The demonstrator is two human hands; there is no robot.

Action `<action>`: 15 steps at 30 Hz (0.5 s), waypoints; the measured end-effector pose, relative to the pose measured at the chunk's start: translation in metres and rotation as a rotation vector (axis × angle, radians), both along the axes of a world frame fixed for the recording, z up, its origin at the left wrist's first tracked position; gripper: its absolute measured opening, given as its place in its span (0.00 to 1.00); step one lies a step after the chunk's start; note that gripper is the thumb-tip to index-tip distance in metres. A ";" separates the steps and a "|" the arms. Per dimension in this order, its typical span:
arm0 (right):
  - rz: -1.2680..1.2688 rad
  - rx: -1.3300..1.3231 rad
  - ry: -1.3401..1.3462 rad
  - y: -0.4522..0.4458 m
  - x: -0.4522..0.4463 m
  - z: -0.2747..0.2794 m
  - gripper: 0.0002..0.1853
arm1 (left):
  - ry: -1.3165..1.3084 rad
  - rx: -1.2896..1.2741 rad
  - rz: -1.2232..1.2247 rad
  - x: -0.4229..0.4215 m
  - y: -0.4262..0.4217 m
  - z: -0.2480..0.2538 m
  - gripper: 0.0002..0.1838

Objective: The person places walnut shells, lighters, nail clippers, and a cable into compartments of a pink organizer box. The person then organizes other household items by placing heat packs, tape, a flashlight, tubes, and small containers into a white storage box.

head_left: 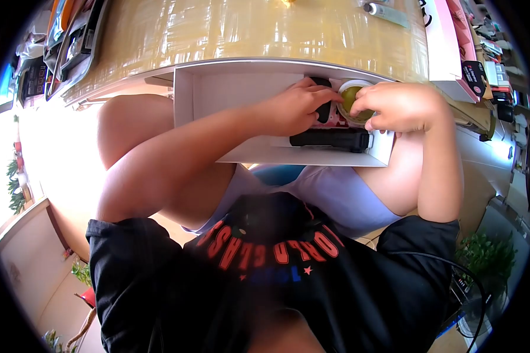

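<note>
An open white drawer (229, 154) sits over my thighs. Inside, at its right end, is a round tub (352, 97) with a pale rim and something olive green in it. My right hand (401, 107) curls over the tub's right side, its fingers bent at the rim. My left hand (297, 107) reaches in from the left, fingers apart, over a dark rounded object (322, 110); one fingertip comes up to the tub's left edge. Whether it touches is unclear. Below lie a pink and red patterned item (335, 122) and a long black object (328, 140).
Above the drawer stretches a glossy yellowish tabletop (247, 32) with a white tube (387, 14) near its far side. A pink and white box (447, 47) stands at the right. Dark bags or folders (76, 44) are piled at the left. A leafy plant (486, 259) is at lower right.
</note>
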State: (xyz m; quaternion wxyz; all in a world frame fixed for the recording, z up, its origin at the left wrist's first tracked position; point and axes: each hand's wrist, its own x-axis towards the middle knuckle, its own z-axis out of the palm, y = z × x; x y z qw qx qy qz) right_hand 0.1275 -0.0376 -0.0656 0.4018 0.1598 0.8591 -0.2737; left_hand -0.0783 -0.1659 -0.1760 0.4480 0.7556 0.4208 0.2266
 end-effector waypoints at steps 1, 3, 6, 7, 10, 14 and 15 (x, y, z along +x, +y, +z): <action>-0.100 -0.030 -0.116 -0.005 -0.013 0.017 0.23 | 0.001 0.004 -0.003 0.001 0.001 -0.002 0.34; -0.226 -0.064 -0.245 -0.007 -0.022 0.025 0.24 | 0.000 0.051 0.014 0.001 0.001 -0.005 0.34; -0.297 -0.077 -0.305 -0.008 -0.023 0.024 0.26 | -0.076 0.052 0.064 0.007 0.004 -0.009 0.35; -0.309 -0.083 -0.343 -0.010 -0.025 0.024 0.27 | -0.116 0.040 0.090 0.011 0.004 -0.011 0.35; -0.331 -0.037 -0.448 -0.011 -0.033 0.030 0.26 | -0.137 0.090 0.134 0.021 0.005 -0.015 0.32; -0.306 -0.067 -0.401 -0.010 -0.029 0.027 0.24 | -0.235 -0.006 0.211 0.020 0.000 -0.004 0.23; -0.297 -0.095 -0.365 -0.010 -0.028 0.026 0.24 | -0.258 -0.020 0.232 0.020 -0.001 -0.003 0.20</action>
